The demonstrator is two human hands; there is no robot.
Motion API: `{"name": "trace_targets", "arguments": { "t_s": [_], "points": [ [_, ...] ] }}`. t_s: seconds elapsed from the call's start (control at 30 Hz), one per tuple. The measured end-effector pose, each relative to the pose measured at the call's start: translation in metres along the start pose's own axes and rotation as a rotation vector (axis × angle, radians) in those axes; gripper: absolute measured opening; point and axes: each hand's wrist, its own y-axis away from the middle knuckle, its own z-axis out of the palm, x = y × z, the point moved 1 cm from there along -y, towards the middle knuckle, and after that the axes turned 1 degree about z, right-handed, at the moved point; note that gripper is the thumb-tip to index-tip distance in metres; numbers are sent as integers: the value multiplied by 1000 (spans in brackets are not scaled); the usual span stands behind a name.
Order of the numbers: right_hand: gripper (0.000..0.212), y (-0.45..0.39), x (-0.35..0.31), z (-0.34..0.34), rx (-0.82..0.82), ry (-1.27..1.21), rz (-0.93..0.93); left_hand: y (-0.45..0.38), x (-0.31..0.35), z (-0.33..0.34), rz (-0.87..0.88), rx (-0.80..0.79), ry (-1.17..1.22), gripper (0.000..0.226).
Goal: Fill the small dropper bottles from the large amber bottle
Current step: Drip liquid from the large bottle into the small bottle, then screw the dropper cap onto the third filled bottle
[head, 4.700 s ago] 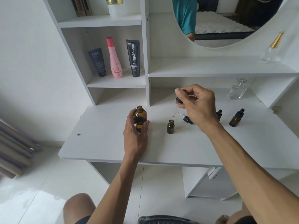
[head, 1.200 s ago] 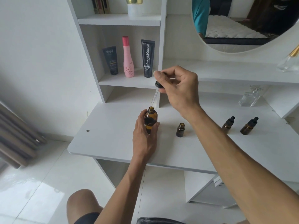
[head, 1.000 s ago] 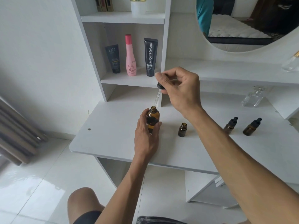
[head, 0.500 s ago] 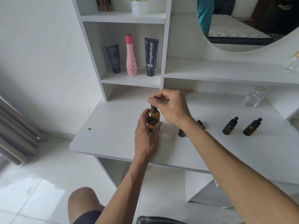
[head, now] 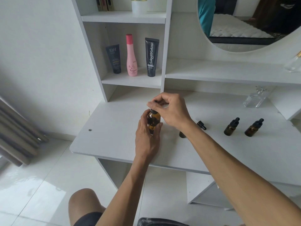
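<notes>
The large amber bottle (head: pixel 154 121) stands upright on the white desk (head: pixel 114 136). My left hand (head: pixel 147 136) wraps around its body from the near side. My right hand (head: pixel 171 111) is above it, fingertips pinched on the black dropper cap (head: pixel 153 111) that sits at the bottle's neck. A small open dropper bottle (head: pixel 182 134) stands just right of it, mostly hidden behind my right forearm. Its loose dropper cap (head: pixel 201 125) lies on the desk behind. Two capped small amber dropper bottles (head: pixel 231 127) (head: pixel 253 128) stand further right.
Two dark tubes and a pink bottle (head: pixel 131 56) stand on the shelf behind. A clear glass perfume bottle (head: pixel 255 99) sits at the back right under the shelf. A round mirror (head: pixel 244 22) hangs above. The shelf's upright divider (head: pixel 164 62) rises just behind my hands.
My right hand has lowered the dropper from above the large bottle down into its neck, and the cap now sits on the mouth. My left hand has kept its hold.
</notes>
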Motion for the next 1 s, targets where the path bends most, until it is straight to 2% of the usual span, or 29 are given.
{"name": "trace_targets", "arguments": {
  "t_s": [0.4,0.67,0.8,0.9,1.0],
  "points": [
    [20,4,1,-5,8,17,13,2,2,2,17,-8,3,55],
    [33,7,-3,-11,23,39,15,1,-1,2,18,1,3,54],
    [27,3,0,-32,135,-4,24,-1,-3,1,11,17,-8,54],
    [17,3,20,-62,273,131,57,-1,-3,1,17,24,-19,54],
    [20,10,52,-85,269,284,178,0,-1,2,20,29,-21,54]
  ]
}}
